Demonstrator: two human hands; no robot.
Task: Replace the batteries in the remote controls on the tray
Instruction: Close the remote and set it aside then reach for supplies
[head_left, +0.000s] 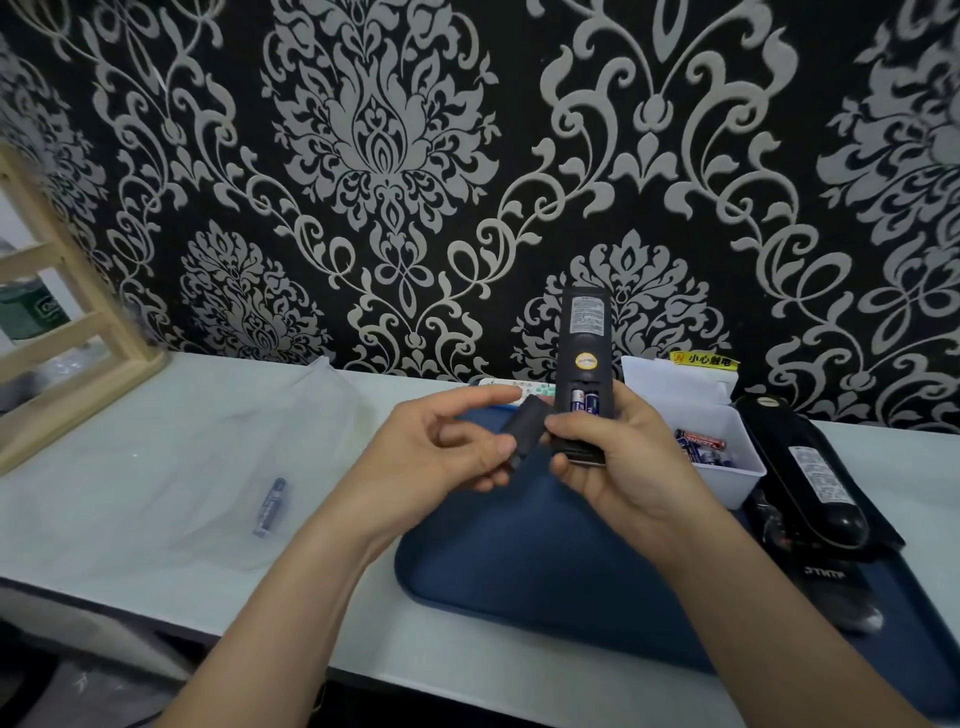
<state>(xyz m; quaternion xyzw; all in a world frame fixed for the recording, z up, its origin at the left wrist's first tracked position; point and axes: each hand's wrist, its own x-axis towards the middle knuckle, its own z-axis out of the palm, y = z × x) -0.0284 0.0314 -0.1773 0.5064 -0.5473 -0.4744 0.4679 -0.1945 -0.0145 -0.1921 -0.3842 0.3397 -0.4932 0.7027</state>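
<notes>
Now, right hand (618, 462): clamped round slim black plastic remote control (584, 332), held upright above blue tray (519, 545), back outward, exposing two batteries (586, 402).
Left hand (441, 457): pinches black battery cover (522, 428), kept close, likely for refitting.

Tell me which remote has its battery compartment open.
The black remote held upright in the right hand: two batteries show, and the left hand holds its cover. The other black remotes lie flat on the right.

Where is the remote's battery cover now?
In the head view, the battery cover is held in the left hand, just left of the remote in the right hand, above the blue tray.
</notes>
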